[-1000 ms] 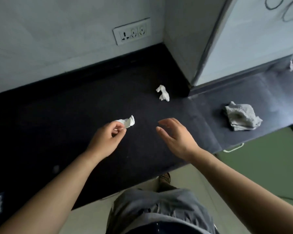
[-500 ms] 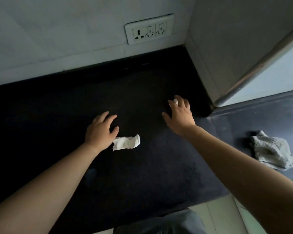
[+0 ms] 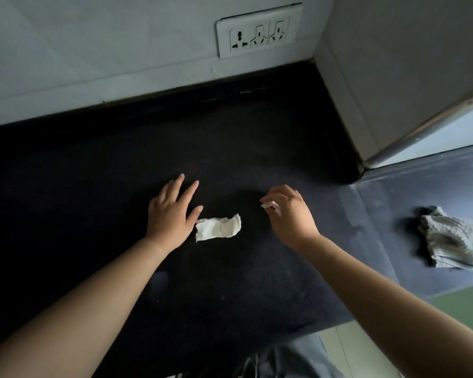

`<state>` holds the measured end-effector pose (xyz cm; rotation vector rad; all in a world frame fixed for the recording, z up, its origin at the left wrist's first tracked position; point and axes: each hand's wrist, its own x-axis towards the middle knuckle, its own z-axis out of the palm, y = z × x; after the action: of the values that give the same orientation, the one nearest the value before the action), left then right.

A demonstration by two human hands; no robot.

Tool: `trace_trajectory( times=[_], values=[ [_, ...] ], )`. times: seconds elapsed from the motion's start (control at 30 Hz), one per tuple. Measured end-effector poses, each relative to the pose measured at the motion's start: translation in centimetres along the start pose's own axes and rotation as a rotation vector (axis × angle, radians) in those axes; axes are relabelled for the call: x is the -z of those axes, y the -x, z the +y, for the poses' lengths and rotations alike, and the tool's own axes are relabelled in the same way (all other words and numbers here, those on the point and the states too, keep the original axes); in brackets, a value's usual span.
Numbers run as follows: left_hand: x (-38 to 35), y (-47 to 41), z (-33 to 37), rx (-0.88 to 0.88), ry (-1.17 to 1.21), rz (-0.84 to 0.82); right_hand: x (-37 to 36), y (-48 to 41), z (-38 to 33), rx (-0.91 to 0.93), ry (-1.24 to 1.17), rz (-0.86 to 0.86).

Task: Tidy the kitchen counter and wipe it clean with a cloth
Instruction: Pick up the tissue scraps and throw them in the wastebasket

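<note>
Left hand (image 3: 170,214): lying flat on the dark counter (image 3: 93,186), fingers straight and spread, thumb touching the tissue (image 3: 218,227).
Right hand (image 3: 288,214): hovering over the counter, fingers curling round a small white scrap (image 3: 269,205), pinching it.
Tissue: lying flattened between the hands.
Cloth (image 3: 453,238): sitting crumpled on the counter, well right of both hands.
Socket (image 3: 258,31): sitting on the wall above.
</note>
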<state>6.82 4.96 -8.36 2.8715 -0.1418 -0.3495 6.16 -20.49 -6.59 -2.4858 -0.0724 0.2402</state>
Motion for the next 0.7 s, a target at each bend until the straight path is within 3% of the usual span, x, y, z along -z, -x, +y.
trace_trajectory(
  times=[0.13,0.23,0.37,0.57,0.7],
  values=[
    [0.3,0.1,-0.8,-0.031,0.007,-0.046,-0.7,0.1,-3.6,0.054,-0.142,0.062],
    [0.6,0.8,-1.6,-0.066,0.001,-0.049,-2.1,0.3,-6.6,0.134,-0.179,-0.002],
    [0.5,2.5,-2.4,-0.08,0.019,-0.052,-4.7,1.4,-7.9,0.092,-0.015,-0.19],
    [0.3,3.6,-2.6,-0.07,0.009,-0.035,-5.5,1.8,-7.9,0.181,0.087,-0.089],
    [0.1,3.9,-2.3,-0.037,0.031,-0.024,-6.1,1.1,-7.5,0.283,0.256,-0.284]
  ],
)
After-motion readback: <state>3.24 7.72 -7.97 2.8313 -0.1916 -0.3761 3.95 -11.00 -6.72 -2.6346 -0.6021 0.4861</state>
